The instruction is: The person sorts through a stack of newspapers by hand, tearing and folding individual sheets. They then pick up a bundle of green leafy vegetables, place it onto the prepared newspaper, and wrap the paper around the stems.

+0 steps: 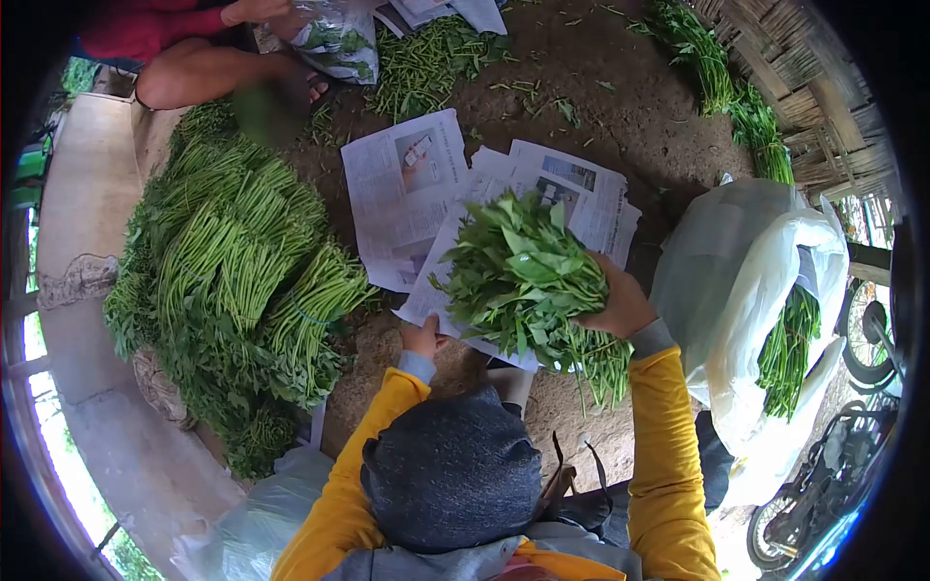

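My right hand [620, 302] is wrapped round a bunch of leafy greens [523, 266], its leaves toward the middle and its stems toward me. The bunch is over overlapping newspaper sheets [402, 184] on the ground and covers part of them. At the near edge of the top newspaper sheet [436, 290], my left hand [421, 339] pinches the paper by its corner. Part of the left fingers is hidden under the sheet.
A large heap of tied green bunches [232, 261] lies to the left. On the right stands a whitish plastic bag [727, 290] with stems inside. Loose stems [426, 68] lie at the back, near another person's leg [213, 73]. More bunches [712, 73] line the woven wall [794, 68].
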A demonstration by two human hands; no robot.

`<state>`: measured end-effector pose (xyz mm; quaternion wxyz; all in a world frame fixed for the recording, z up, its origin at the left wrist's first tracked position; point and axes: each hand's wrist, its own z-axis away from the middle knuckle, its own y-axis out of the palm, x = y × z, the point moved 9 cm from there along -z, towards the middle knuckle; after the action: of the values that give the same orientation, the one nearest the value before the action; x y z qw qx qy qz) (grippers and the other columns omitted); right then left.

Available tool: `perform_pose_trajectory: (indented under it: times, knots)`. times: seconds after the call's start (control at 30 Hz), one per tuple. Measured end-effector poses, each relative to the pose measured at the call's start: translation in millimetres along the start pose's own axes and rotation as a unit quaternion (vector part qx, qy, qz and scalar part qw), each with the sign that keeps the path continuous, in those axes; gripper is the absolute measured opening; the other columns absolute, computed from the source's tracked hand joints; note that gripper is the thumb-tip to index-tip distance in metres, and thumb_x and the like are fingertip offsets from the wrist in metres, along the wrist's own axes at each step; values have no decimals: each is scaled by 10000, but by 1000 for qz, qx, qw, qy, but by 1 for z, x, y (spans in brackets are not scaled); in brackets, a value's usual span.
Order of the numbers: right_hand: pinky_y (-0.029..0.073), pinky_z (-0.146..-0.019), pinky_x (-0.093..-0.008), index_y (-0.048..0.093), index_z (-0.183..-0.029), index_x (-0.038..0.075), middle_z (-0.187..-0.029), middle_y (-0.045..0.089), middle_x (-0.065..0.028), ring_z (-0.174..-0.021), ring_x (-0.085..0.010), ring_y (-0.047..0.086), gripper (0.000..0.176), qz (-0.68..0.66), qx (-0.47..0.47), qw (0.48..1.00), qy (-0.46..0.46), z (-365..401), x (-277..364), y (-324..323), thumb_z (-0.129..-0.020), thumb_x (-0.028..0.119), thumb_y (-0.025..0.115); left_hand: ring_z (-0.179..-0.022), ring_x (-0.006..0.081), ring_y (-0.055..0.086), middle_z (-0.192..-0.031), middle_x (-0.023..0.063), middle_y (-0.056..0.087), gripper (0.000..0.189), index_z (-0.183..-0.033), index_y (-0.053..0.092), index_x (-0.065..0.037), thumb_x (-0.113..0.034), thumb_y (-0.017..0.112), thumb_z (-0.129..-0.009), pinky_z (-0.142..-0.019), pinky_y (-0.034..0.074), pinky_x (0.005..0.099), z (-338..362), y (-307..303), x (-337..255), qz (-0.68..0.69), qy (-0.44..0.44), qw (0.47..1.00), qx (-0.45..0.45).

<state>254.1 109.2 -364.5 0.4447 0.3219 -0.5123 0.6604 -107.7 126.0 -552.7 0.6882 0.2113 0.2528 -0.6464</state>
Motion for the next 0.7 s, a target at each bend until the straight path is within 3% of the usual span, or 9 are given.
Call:
perform_pose_trajectory:
  times: [0.17,0.27,0.37,0.57,0.7]
  knots:
    - [409,-960,-342,448,-1282,43,-1173,562,-165,-1116,-293,541,858,0,5,999,31,1,-34,23,-515,183,806,-668,240,633,-886,125,621,266,-1085,502,-30,-159,568,-861,-605,550,384,3,0,35,61,-63,996,27]
    - [424,-946,-365,457,-1281,73,-1169,559,-171,-1097,-317,537,845,107,19,994,30,-1,-47,33,-519,197,800,-667,249,635,-899,126,622,266,-1081,503,-30,-162,573,-860,-625,555,389,7,-1,35,31,-68,997,24]
    - [434,-928,-375,473,-1268,97,-1143,566,-168,-1065,-337,539,819,131,47,989,45,-7,-55,36,-522,207,793,-676,249,639,-902,119,624,262,-1075,508,-37,-168,579,-859,-628,553,383,10,0,34,31,-88,995,18]
    - [435,-902,-389,493,-1247,126,-1053,581,-148,-1029,-342,543,776,97,37,995,-2,-17,-29,23,-534,214,787,-750,228,650,-924,90,642,286,-1067,533,-62,-275,551,-878,-664,527,343,8,-1,40,-29,-91,995,28]
    - [445,-870,-405,481,-1259,148,-1029,574,-149,-994,-350,549,787,112,48,992,-39,-26,-19,29,-535,207,784,-765,232,635,-941,90,632,286,-1082,521,-60,-256,540,-874,-682,522,364,11,0,39,-22,-108,994,21]
